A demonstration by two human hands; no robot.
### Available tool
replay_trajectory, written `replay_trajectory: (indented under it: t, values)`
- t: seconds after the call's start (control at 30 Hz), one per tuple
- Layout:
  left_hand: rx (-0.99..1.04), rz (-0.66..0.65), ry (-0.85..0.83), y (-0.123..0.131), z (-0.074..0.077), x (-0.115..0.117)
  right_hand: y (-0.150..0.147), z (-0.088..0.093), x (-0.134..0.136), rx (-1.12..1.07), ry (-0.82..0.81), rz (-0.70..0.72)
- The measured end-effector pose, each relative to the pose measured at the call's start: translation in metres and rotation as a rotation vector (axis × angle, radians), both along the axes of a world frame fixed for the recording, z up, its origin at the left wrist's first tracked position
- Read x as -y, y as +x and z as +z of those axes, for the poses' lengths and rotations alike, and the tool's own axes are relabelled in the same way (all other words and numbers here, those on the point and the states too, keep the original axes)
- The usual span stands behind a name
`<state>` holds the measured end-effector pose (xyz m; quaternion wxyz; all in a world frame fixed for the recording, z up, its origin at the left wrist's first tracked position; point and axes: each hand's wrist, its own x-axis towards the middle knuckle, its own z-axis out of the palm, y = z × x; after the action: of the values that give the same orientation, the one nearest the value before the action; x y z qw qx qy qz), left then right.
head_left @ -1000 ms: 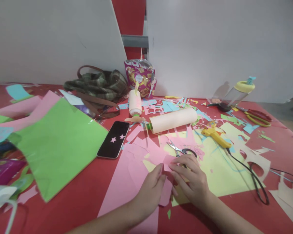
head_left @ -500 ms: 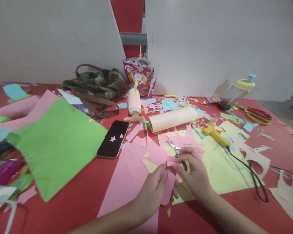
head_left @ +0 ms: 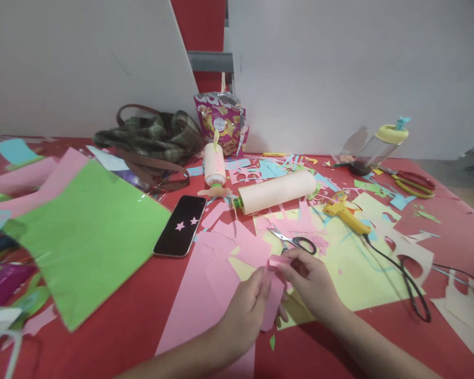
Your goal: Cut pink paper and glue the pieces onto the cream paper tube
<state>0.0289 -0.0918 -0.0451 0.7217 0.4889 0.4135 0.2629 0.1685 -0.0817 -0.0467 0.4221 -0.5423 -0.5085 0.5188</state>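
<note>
My left hand (head_left: 243,310) and my right hand (head_left: 310,284) both pinch a small folded piece of pink paper (head_left: 274,295), raised a little above the table. The left fingers grip its left edge and the right fingers grip its top right corner. Small silver scissors with black handles (head_left: 294,241) lie just beyond my right hand on pink and yellow paper sheets (head_left: 351,273). A larger pink sheet (head_left: 205,295) lies flat under and left of my hands.
A black phone (head_left: 178,226) with two pink stars lies left of centre. A big green sheet (head_left: 82,237) covers the left. A paper-wrapped bottle (head_left: 278,192), a yellow glue gun (head_left: 345,215) with black cord, a plaid bag (head_left: 154,138), snack pouch (head_left: 221,123), red scissors (head_left: 413,184).
My hands have lifted the pink piece off the table and drawn it slightly nearer; the right hand moved off the small scissors, which now show fully.
</note>
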Motion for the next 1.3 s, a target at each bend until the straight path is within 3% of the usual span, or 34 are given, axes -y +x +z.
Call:
replay_trajectory:
  t: [0.5,0.87,1.3]
  values:
    - [-0.048,-0.026,0.067,-0.002,0.001,0.0,0.003,0.0,0.001,0.206,0.075,-0.053]
    - [-0.171,0.098,0.206,-0.005,0.008,-0.012,0.004,-0.001,-0.001,0.464,0.24,0.121]
    - [-0.217,0.098,0.287,-0.008,0.009,-0.018,0.003,0.0,-0.001,0.436,0.218,0.093]
